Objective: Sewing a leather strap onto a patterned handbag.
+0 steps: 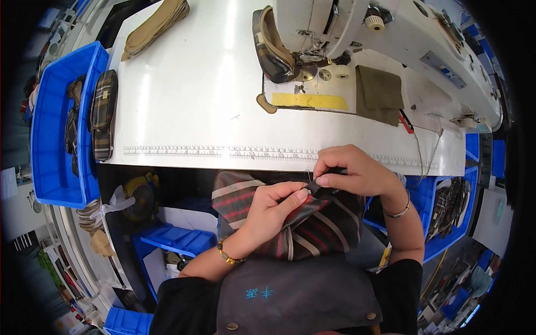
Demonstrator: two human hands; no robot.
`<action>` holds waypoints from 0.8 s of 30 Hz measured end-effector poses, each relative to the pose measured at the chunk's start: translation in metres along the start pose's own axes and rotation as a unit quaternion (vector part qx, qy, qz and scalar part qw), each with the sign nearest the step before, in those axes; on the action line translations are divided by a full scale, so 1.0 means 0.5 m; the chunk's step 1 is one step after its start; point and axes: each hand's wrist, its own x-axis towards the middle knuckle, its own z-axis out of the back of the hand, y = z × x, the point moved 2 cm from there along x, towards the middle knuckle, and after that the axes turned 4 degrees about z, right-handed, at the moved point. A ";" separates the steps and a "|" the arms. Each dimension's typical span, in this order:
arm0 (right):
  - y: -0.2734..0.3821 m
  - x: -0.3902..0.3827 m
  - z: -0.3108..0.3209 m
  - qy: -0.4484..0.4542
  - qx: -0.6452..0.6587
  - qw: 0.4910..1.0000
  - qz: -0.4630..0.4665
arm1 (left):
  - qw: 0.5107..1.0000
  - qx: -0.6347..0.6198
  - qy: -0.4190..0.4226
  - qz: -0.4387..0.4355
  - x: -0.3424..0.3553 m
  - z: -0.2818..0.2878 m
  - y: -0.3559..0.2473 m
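Just off the table's front edge, above my lap, my left hand (267, 207) and my right hand (353, 170) meet at a narrow dark strip of cloth (314, 186). My left thumb and fingers pinch its near end, and my right fingertips pinch it a little further right. Under both hands, a dark cloth with red and beige stripes (335, 226) drapes across my lap. Whether the strip belongs to that cloth, I cannot tell. Beyond my hands, a curved plaid fabric piece (266, 47) lies beside the presser foot of a white sewing machine (410, 42).
A printed ruler (223, 151) runs along the white table's front. Olive cloth (378, 92) and a red-handled tool (406, 123) lie at right. Tan curved pieces (156, 28) are stacked far left. A plaid bundle (103, 114) sits beside a blue bin (61, 134); another blue bin (469, 206) stands right.
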 end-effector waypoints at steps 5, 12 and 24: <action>-0.001 0.002 0.006 0.003 0.014 1.000 -0.007 | 0.999 -0.034 0.011 0.035 0.004 0.002 0.002; -0.004 0.009 0.006 0.018 0.020 0.999 -0.033 | 0.994 -0.092 -0.010 0.055 0.010 -0.006 -0.011; -0.004 0.003 0.016 -0.029 0.008 0.999 -0.030 | 0.999 0.042 -0.012 0.024 0.017 0.011 0.011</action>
